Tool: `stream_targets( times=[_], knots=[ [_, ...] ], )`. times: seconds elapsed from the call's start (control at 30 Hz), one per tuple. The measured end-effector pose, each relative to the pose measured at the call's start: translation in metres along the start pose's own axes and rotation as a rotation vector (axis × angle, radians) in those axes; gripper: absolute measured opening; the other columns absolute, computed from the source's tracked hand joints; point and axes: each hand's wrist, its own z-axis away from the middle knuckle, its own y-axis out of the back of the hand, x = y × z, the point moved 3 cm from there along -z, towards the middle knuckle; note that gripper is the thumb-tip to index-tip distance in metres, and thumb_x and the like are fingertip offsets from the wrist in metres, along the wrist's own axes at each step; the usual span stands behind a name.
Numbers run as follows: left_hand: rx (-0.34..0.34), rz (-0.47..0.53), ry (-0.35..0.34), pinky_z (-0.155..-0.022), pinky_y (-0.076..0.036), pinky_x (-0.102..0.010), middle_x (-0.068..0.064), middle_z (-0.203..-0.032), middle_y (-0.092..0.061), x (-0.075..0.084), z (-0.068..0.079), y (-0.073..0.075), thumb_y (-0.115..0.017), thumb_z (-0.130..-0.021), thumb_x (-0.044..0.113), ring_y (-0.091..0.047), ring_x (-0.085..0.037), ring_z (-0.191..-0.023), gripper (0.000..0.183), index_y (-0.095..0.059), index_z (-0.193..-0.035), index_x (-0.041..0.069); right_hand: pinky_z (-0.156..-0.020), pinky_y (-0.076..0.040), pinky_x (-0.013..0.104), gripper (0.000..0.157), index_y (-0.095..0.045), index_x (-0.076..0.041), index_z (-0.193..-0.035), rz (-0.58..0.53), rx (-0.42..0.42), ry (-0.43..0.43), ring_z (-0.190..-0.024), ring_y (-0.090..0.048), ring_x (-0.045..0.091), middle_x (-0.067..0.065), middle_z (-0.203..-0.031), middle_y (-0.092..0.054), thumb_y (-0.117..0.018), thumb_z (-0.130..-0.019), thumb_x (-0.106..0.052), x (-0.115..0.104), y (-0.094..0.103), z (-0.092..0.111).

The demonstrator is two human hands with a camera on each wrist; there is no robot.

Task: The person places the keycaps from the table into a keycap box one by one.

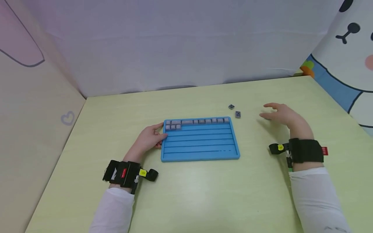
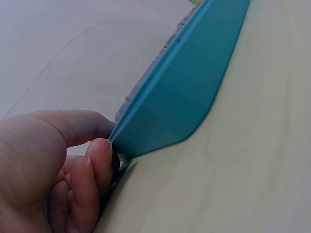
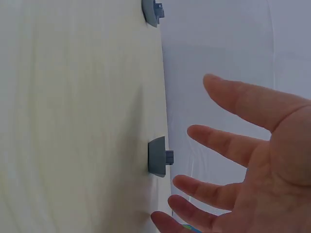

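Note:
A blue keycap tray (image 1: 201, 142) with ridged rows lies on the table, grey keycaps (image 1: 187, 122) along its top row and a few at the left of the second. My left hand (image 1: 147, 139) pinches the tray's left edge between thumb and fingers; the left wrist view shows the tray's blue side wall (image 2: 180, 92) close up. Two loose dark grey keycaps, a farther one (image 1: 231, 106) and a nearer one (image 1: 238, 114), lie beyond the tray's far right corner, stems up. To their right, my right hand (image 1: 281, 114) is held over the table, fingers spread, holding nothing.
The pale yellow-green table (image 1: 201, 197) runs back to a whitish cloth wall (image 1: 186, 48). Another pale wall with a heart drawing (image 1: 68, 118) borders the left side. A cartoon-printed panel (image 1: 346, 71) stands at the right edge.

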Motion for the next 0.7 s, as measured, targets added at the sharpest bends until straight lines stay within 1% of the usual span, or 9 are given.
stream_targets(
  times=[0.1, 0.23, 0.37, 0.47, 0.6, 0.7],
  knots=[
    [0.001, -0.006, -0.006, -0.054, -0.048, -0.024, 0.003, -0.055, -0.05, 0.0, 0.0, 0.0, -0.06, -0.093, 0.022, -0.053, -0.009, -0.048, 0.064, -0.031, -0.149, 0.01, -0.103, -0.022, 0.068, 0.073, -0.024, 0.002, -0.146, 0.079, -0.026, 0.029, -0.131, -0.02, 0.055, 0.039, -0.145, -0.018, -0.052, -0.095, -0.042, 0.001, -0.004, -0.004],
    [0.002, -0.02, -0.014, -0.054, -0.048, -0.024, 0.004, -0.055, -0.051, 0.0, 0.0, 0.0, -0.059, -0.093, 0.022, -0.053, -0.009, -0.048, 0.064, -0.031, -0.148, 0.009, -0.102, -0.026, 0.066, 0.068, -0.03, 0.002, -0.143, 0.129, -0.026, 0.059, -0.127, -0.029, 0.053, 0.039, -0.142, -0.024, -0.055, -0.094, -0.037, 0.002, -0.009, -0.006],
    [0.005, -0.028, -0.013, -0.055, -0.048, -0.024, 0.003, -0.054, -0.051, 0.001, -0.001, 0.0, -0.059, -0.093, 0.022, -0.053, -0.01, -0.048, 0.063, -0.031, -0.149, 0.009, -0.1, -0.03, 0.064, 0.061, -0.038, 0.002, -0.139, 0.115, -0.01, 0.054, -0.12, -0.036, 0.049, 0.039, -0.138, -0.03, -0.057, -0.093, -0.033, 0.001, -0.011, -0.005],
    [0.004, -0.025, -0.005, -0.054, -0.048, -0.024, 0.003, -0.055, -0.051, 0.001, -0.002, 0.001, -0.059, -0.093, 0.022, -0.053, -0.01, -0.048, 0.064, -0.031, -0.149, 0.01, -0.097, -0.034, 0.061, 0.054, -0.044, 0.003, -0.133, 0.095, 0.005, 0.05, -0.113, -0.041, 0.045, 0.036, -0.135, -0.036, -0.059, -0.092, -0.029, 0.0, -0.012, -0.005],
    [0.002, -0.007, 0.016, -0.053, -0.048, -0.023, 0.002, -0.056, -0.051, 0.0, -0.002, 0.0, -0.059, -0.093, 0.021, -0.053, -0.009, -0.047, 0.064, -0.03, -0.149, 0.011, -0.086, -0.04, 0.05, 0.047, -0.049, 0.006, -0.125, 0.059, 0.028, 0.044, -0.1, -0.046, 0.037, 0.029, -0.123, -0.045, -0.06, -0.091, -0.026, -0.001, -0.014, -0.007],
    [0.001, 0.007, 0.024, -0.052, -0.048, -0.023, 0.001, -0.056, -0.051, -0.001, -0.002, -0.001, -0.06, -0.093, 0.02, -0.053, -0.01, -0.047, 0.064, -0.03, -0.149, 0.012, -0.082, -0.04, 0.046, 0.045, -0.049, 0.005, -0.122, 0.035, 0.037, 0.034, -0.096, -0.046, 0.035, 0.028, -0.12, -0.046, -0.061, -0.091, -0.025, -0.001, -0.015, -0.008]
  ],
)
